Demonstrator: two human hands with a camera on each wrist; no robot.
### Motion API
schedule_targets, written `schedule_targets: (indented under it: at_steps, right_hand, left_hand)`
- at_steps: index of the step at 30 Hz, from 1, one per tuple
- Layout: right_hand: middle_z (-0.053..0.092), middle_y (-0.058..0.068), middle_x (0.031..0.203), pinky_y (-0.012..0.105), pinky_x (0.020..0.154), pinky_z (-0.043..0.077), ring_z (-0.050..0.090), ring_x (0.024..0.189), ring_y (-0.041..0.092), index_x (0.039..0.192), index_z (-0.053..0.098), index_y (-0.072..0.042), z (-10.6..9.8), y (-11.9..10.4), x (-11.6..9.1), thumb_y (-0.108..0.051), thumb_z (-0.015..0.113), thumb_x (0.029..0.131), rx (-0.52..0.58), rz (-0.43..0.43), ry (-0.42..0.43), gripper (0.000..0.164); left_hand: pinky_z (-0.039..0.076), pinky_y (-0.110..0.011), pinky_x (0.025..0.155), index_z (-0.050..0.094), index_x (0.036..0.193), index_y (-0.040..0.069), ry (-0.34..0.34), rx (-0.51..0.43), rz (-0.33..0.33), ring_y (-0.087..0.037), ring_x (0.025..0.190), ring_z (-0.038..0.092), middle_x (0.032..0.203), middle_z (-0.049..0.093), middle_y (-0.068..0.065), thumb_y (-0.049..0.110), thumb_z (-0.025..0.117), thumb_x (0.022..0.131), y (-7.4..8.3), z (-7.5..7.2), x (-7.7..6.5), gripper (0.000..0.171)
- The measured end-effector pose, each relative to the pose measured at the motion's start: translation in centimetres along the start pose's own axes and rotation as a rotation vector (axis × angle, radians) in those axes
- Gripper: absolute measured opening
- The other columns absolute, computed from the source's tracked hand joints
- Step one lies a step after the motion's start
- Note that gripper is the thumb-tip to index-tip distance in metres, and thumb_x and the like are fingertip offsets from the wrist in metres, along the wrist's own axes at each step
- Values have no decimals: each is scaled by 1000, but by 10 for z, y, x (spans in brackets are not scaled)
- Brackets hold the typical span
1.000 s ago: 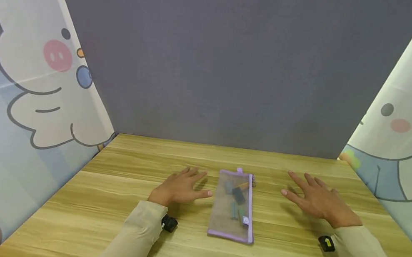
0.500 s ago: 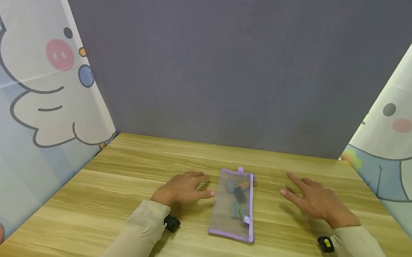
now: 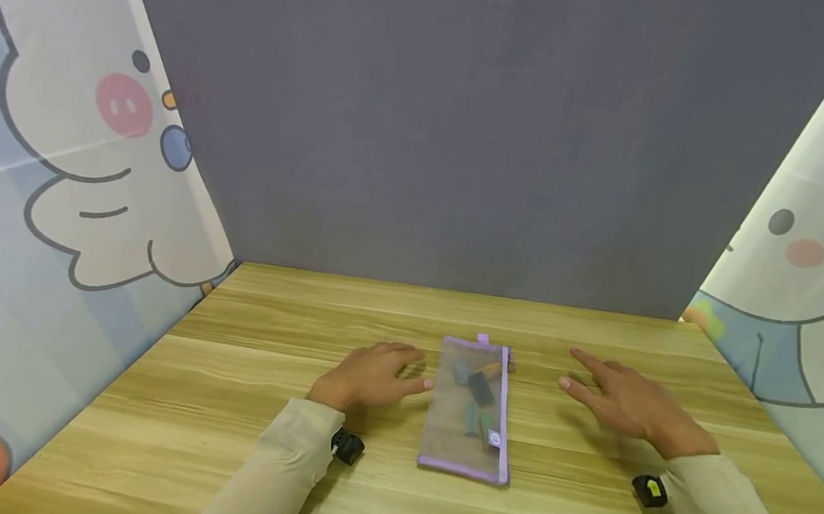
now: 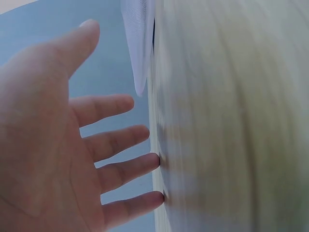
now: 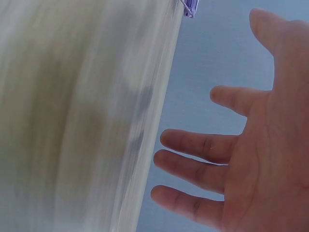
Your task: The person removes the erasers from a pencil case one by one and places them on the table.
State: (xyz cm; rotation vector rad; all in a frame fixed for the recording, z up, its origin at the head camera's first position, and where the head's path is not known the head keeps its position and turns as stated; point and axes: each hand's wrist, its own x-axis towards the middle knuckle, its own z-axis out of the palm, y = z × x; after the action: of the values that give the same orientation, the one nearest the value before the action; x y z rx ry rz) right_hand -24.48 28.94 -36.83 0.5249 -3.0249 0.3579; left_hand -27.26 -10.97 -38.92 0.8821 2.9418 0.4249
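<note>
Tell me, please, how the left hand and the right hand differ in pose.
The left hand is beside the mesh pouch, close to its edge; the right hand is farther from it. In the head view, the left hand's thumb points right, toward the pouch; the right hand's points left. Both hold nothing.

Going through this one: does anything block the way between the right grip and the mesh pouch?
Nothing visible does. In the head view, only wooden tabletop shows between the right grip and the mesh pouch. The left grip is on the pouch's far side, outside that path.
</note>
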Motion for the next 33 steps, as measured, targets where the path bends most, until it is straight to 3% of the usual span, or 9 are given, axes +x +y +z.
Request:
schedule_targets:
  at_steps: [7,16,33]
  right_hand:
    - [57,30,132,68,87,43,51,122,52,153,41,-6,0,0,0,-62,42,101,22,2,6,76]
    - [56,29,135,68,89,42,53,121,50,149,46,-3,1,-1,2,-60,42,102,25,-17,16,74]
    - [68,15,119,58,86,49,65,107,34,138,58,0,9,-6,7,-54,48,102,70,-45,21,66]
  left_hand:
    - [38,-50,108,53,147,16,37,-32,49,-27,137,45,150,48,-9,56,47,102,3,-1,2,61]
    - [37,-49,109,55,145,15,54,-54,63,-27,138,44,150,48,-10,52,49,102,7,-2,3,57]
    - [33,-47,112,52,148,18,5,-84,64,-25,141,39,154,43,-7,52,49,102,13,1,4,57]
